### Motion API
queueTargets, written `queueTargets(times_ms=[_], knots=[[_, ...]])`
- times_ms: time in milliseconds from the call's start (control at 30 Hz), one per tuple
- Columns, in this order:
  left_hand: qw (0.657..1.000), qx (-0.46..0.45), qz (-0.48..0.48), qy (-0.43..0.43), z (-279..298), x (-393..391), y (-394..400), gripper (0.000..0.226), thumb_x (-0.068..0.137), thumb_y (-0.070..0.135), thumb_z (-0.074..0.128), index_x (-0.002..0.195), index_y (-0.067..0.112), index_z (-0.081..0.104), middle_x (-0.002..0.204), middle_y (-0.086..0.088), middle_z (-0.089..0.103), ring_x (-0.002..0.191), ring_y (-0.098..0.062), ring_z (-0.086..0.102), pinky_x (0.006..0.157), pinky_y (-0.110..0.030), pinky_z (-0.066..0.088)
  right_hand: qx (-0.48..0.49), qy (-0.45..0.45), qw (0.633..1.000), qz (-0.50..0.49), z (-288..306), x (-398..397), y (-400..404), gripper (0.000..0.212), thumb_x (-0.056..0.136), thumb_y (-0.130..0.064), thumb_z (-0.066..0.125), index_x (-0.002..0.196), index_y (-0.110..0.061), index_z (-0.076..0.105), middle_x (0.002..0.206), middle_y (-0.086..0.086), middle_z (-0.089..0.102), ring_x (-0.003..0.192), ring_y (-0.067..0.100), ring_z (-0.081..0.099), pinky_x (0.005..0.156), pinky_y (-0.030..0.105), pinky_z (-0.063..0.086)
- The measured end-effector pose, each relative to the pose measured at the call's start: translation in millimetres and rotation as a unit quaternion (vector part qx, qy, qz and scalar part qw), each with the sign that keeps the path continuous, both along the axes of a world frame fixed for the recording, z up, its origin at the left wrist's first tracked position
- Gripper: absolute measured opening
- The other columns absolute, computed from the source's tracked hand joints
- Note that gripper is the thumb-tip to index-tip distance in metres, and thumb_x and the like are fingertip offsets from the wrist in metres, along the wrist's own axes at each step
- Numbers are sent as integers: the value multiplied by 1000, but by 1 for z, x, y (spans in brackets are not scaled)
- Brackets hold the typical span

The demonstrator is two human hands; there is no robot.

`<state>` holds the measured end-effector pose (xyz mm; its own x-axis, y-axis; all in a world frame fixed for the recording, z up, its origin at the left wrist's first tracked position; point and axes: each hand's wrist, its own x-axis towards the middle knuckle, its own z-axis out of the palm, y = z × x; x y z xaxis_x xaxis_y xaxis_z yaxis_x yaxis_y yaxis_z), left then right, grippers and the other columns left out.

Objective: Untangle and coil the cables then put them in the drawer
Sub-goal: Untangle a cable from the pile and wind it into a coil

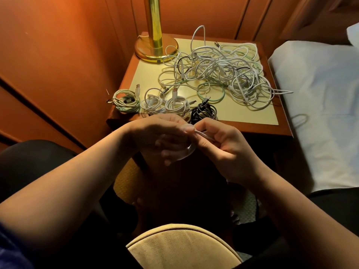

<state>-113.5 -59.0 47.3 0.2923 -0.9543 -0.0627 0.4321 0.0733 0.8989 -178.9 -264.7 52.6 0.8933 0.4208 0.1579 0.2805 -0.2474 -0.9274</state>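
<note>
Left hand (165,136) grips a white cable coil (189,150); right hand (219,142) pinches its loose end. Four coiled cables (165,105) and a tangled pile (223,72) lie on the tabletop (252,115).

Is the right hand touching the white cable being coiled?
Touching. The head view shows the right hand pinching the white cable between thumb and fingers.

Glossy brass-like metal lamp base (156,50); smooth matt wooden nightstand (258,131); smooth plastic-coated cable tangle (223,72).
</note>
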Motion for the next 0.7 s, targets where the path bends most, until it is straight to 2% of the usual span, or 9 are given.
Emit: queueTargets(times_ms=[67, 133, 200, 267, 333, 467, 533, 600, 700], knots=[[1000, -6, 19, -16, -4, -1, 0, 53, 98, 38, 64, 69, -7, 60, 39, 6, 40, 42, -10, 48, 55, -33, 45, -36, -47, 998, -24, -1, -1, 2, 18, 103, -23, 61, 97, -7, 67, 76, 7, 66, 65, 20, 59, 58, 39, 48], [999, 2, 47, -25, -8, -2, -3, 42, 95, 41, 67, 62, 15, 63, 38, 8, 39, 40, -9, 48, 53, -29, 46, -74, -76, 993, -47, -2, 1, 1, 22, 102, -31, 61, 97, -10, 67, 75, 7, 68, 65, 25, 63, 58, 46, 50], [997, 2, 74, -15, -10, -3, -6, 41, 93, 38, 70, 62, 14, 60, 37, 5, 36, 40, -7, 49, 51, -23, 48, -83, -63, 992, -65, -3, 1, 2, 29, 101, -40, 59, 97, -13, 67, 77, 6, 71, 68, 26, 67, 61, 48, 53], [995, 0, 95, -27, -11, -3, -10, 41, 91, 38, 73, 62, 12, 59, 37, 2, 35, 39, -7, 50, 51, -21, 48, -70, -43, 994, -74, -3, 1, 2, 29, 101, -41, 58, 97, -13, 68, 83, 4, 74, 76, 25, 72, 66, 50, 57], [991, 13, 117, -62, -11, -4, -14, 42, 84, 45, 79, 61, 14, 62, 40, 3, 43, 37, -9, 48, 49, -23, 47, -71, -41, 993, -85, -4, 1, 2, 22, 101, -35, 60, 97, -15, 69, 84, 1, 75, 78, 21, 73, 68, 49, 58], [979, 23, 187, -82, -15, -6, -23, 57, 71, 49, 88, 64, 0, 60, 44, 0, 50, 38, -15, 47, 51, -27, 42, -75, -19, 992, -102, -7, 6, -2, 18, 101, -34, 59, 99, -20, 69, 85, 1, 76, 80, 23, 74, 70, 52, 59], [972, 46, 210, -89, -15, -7, -25, 55, 65, 55, 90, 67, 5, 66, 47, 3, 53, 40, -14, 47, 54, -32, 37, -83, -24, 991, -99, -6, 8, -4, 16, 101, -32, 58, 99, -20, 68, 85, 2, 75, 79, 25, 72, 69, 52, 58], [976, 44, 200, -79, -15, -7, -23, 59, 64, 58, 90, 68, 4, 66, 47, 2, 51, 42, -14, 46, 55, -33, 35, -83, -29, 993, -80, -3, 8, -6, 15, 102, -31, 58, 99, -19, 67, 84, 0, 73, 78, 22, 71, 68, 49, 56], [988, -19, 137, -68, -17, -6, -18, 38, 77, 54, 81, 66, 20, 69, 52, 7, 54, 50, -9, 53, 55, -31, 38, -67, -58, 996, -23, -2, 4, -6, 16, 103, -26, 59, 101, -11, 65, 85, -2, 72, 76, 17, 70, 66, 45, 57]])
